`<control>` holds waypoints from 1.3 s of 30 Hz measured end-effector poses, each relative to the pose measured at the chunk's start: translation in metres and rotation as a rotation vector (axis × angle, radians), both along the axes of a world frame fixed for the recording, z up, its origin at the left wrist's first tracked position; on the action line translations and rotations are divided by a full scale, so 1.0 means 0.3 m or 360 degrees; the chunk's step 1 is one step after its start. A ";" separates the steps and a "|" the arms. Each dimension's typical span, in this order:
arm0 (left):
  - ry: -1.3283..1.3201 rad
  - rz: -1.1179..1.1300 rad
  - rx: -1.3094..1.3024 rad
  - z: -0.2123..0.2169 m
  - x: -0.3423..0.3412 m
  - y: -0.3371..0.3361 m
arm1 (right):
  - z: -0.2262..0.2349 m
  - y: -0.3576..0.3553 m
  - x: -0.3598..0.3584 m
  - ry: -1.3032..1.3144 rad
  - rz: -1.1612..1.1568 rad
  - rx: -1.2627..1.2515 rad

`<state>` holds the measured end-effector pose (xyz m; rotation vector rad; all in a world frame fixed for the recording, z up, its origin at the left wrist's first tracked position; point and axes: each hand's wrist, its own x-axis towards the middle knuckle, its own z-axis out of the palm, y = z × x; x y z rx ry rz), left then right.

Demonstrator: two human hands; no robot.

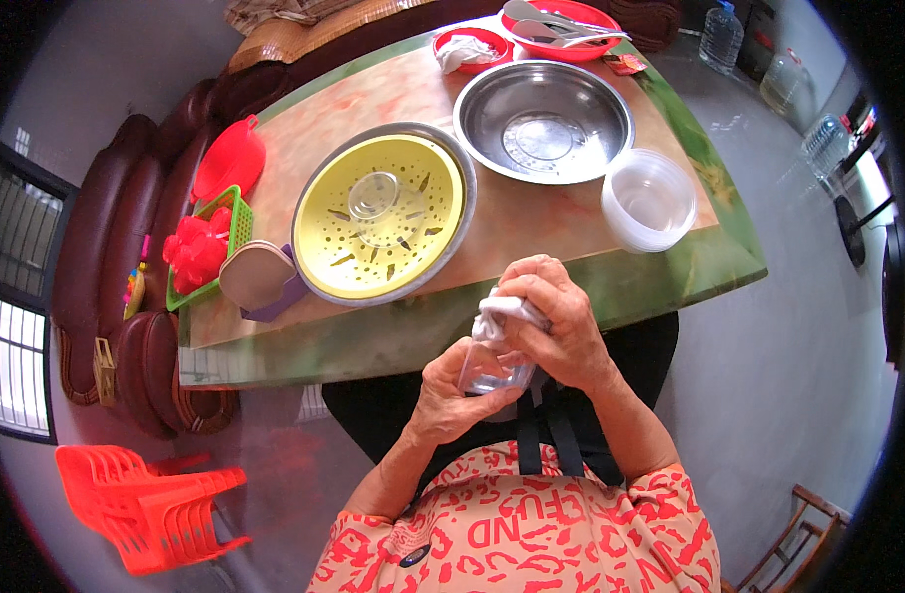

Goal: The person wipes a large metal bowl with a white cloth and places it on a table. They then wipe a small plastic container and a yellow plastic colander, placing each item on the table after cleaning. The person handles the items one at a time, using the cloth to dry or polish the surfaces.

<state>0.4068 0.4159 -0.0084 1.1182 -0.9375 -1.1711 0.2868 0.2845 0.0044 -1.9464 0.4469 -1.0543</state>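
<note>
My left hand is closed around a small clear plastic container, held just off the near edge of the table. My right hand grips a white cloth and presses it at the container's rim. A yellow colander rests in a metal basin on the table, with a clear round plastic bowl inside it. Beyond my hands sits a wide steel basin. Several clear plastic bowls are stacked to its right, near the table's edge.
On the table, a green basket with red items stands left, beside pale oval lids. A red bowl with ladles and a smaller red bowl holding white cloth lie at the far side. Red plastic chairs stand lower left.
</note>
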 end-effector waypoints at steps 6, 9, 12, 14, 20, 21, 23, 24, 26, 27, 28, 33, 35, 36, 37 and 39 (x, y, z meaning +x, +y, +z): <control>0.0118 0.0022 -0.0081 -0.009 -0.005 -0.012 | -0.015 0.008 0.004 0.0038 -0.0151 0.0006; 0.0093 0.0163 0.0023 -0.009 0.007 -0.007 | 0.017 0.069 0.006 0.0072 -0.0227 -0.0421; 0.0250 0.0236 0.0070 -0.044 0.028 0.003 | 0.005 0.132 0.009 0.0080 -0.0230 -0.0775; 0.0015 0.0205 -0.0061 -0.046 0.024 0.007 | 0.009 0.131 0.001 0.0063 -0.0189 -0.0795; -0.0216 0.0010 -0.0164 -0.050 0.033 0.020 | 0.025 0.007 -0.024 -0.0019 0.0108 -0.0050; -0.0151 -0.0004 -0.0143 -0.047 0.029 0.022 | 0.015 -0.018 -0.027 -0.0006 0.0238 0.0100; -0.0108 -0.0097 -0.0206 -0.035 0.026 0.016 | 0.008 -0.074 -0.031 0.0010 0.0481 0.0219; -0.0087 -0.0142 -0.0237 -0.033 0.026 0.015 | 0.008 -0.090 -0.031 0.0037 0.0591 0.0268; -0.0152 -0.0219 -0.0184 -0.040 0.027 0.015 | 0.008 -0.110 -0.032 0.0060 0.0653 0.0173; -0.0147 -0.0255 -0.0137 -0.036 0.024 0.012 | 0.007 -0.112 -0.032 0.0073 0.0685 0.0126; -0.0147 -0.0281 -0.0089 -0.032 0.024 0.011 | 0.004 -0.107 -0.028 0.0075 0.0654 0.0035; 0.0004 -0.0155 0.0253 0.010 0.032 -0.022 | 0.006 -0.049 -0.001 0.0079 0.0471 -0.0353; 0.0009 -0.0089 0.0222 0.005 0.035 -0.028 | 0.021 -0.004 0.016 0.0143 0.0358 -0.0581; 0.0050 -0.0057 0.0172 0.004 0.031 -0.026 | 0.028 0.024 0.019 0.0132 0.0235 -0.0643; 0.0089 -0.0025 0.0122 0.001 0.029 -0.023 | 0.032 0.030 0.017 0.0090 0.0133 -0.0639; 0.0047 0.0013 0.0092 -0.004 0.027 -0.024 | 0.029 0.023 0.013 0.0041 -0.0005 -0.0497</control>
